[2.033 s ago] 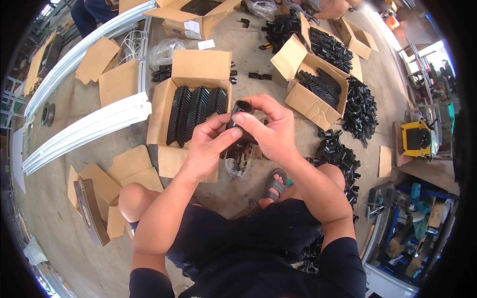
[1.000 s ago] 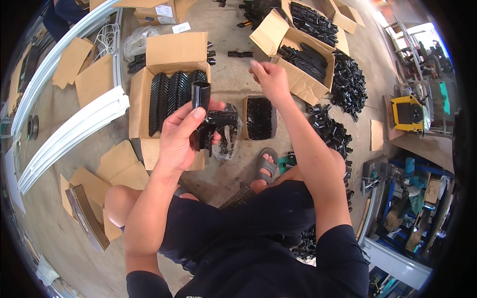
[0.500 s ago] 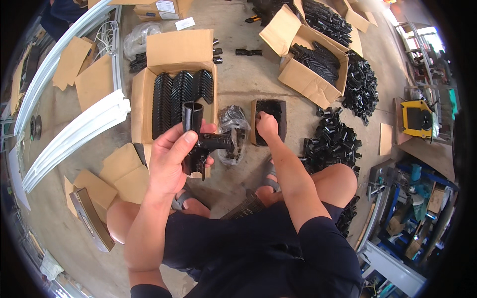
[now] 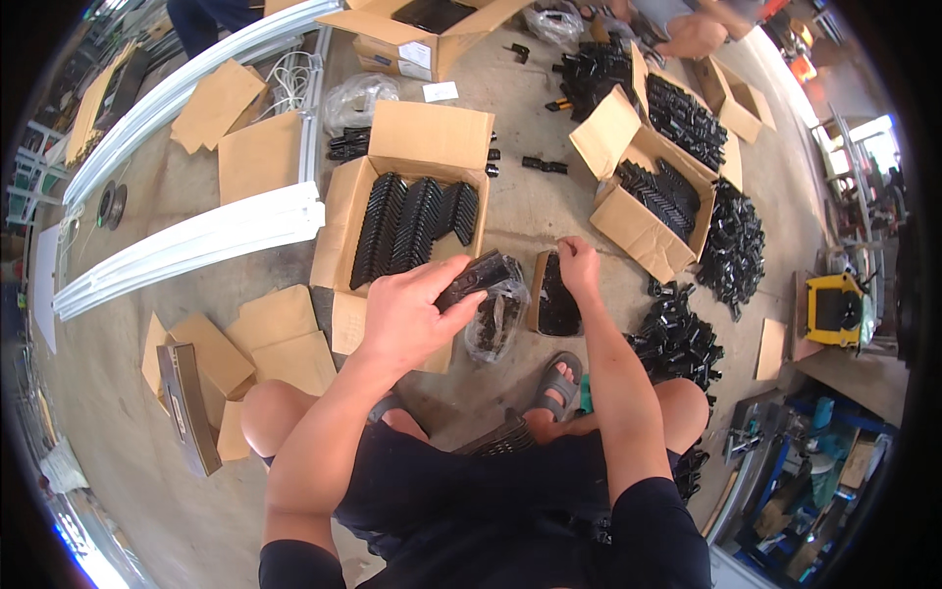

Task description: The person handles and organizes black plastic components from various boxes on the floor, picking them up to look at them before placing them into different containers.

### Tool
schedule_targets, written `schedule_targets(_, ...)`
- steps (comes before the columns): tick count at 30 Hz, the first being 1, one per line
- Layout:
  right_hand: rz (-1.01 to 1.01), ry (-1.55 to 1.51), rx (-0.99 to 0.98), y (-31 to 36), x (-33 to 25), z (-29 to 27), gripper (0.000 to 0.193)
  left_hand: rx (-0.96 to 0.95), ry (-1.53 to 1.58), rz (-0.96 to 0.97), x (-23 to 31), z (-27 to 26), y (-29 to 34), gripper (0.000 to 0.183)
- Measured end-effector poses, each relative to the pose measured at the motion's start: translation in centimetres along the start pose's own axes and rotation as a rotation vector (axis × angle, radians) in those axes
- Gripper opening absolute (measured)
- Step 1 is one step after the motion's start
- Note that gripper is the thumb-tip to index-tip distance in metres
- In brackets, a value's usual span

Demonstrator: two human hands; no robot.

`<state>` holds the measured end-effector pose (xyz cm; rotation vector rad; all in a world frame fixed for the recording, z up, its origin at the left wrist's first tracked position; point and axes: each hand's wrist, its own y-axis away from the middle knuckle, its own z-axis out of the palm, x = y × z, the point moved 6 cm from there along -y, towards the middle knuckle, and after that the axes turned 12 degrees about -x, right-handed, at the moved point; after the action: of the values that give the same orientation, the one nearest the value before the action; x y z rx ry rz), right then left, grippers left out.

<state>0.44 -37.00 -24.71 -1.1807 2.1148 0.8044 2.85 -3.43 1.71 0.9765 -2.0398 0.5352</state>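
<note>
My left hand (image 4: 404,312) grips a black tubular pipe fitting (image 4: 477,279), tilted and partly hidden by the fingers. My right hand (image 4: 579,267) is closed, fingertips pinched, over the right edge of a small open carton (image 4: 537,306) of dark small pieces. Whatever the pinch holds is too small to make out. A clear plastic bag (image 4: 508,334) with dark pieces lies beside that carton, under the fitting. Beyond my left hand stands an open cardboard box (image 4: 432,130) with neat rows of black fittings (image 4: 404,221).
A pile of loose black fittings (image 4: 677,334) lies right of my right knee. Another open box (image 4: 628,228) of fittings stands at the far right. White curved strips (image 4: 196,245) and flattened cardboard (image 4: 285,344) lie left. A person (image 4: 692,29) sits at the far right.
The fitting has turned from upright to tilted in my left hand. My right hand has risen from inside the small carton to its right edge. The whole view has shifted.
</note>
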Motion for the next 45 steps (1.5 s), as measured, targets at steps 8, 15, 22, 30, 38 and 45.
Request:
schedule_targets(8, -0.228, -0.598, -0.285, 5.3, -23.1, -9.0, 0.018, 0.117, -0.351, 0.117, 2.0, -1.4, 1.4, 0.035)
schedule_targets(15, -0.616, -0.46, -0.372, 17.2, -30.8, -10.0, 0.019, 0.144, -0.426, 0.12, 2.5, -1.3, 2.5, 0.037)
schedule_targets(22, -0.878, -0.007, -0.186, 18.8, -31.1, -6.8, 0.018, 0.141, -0.476, 0.104, 2.0, -0.8, 2.6, 0.038)
schedule_targets(30, -1.104, 0.235, -0.059, 18.2, -30.7, -5.2, 0.023, 0.127, -0.486, 0.088, 1.7, -0.2, 2.0, 0.041)
schedule_targets(38, -1.076, 0.317, -0.065, 18.0, -31.4, -4.7, 0.028, 0.067, -0.454, 0.06, 1.5, -0.1, 1.5, 0.041)
schedule_targets(45, -0.959, 0.198, -0.083, 16.3, -30.6, -6.5, 0.034, 0.185, -0.394, 0.085, 1.8, -1.0, 1.7, 0.028)
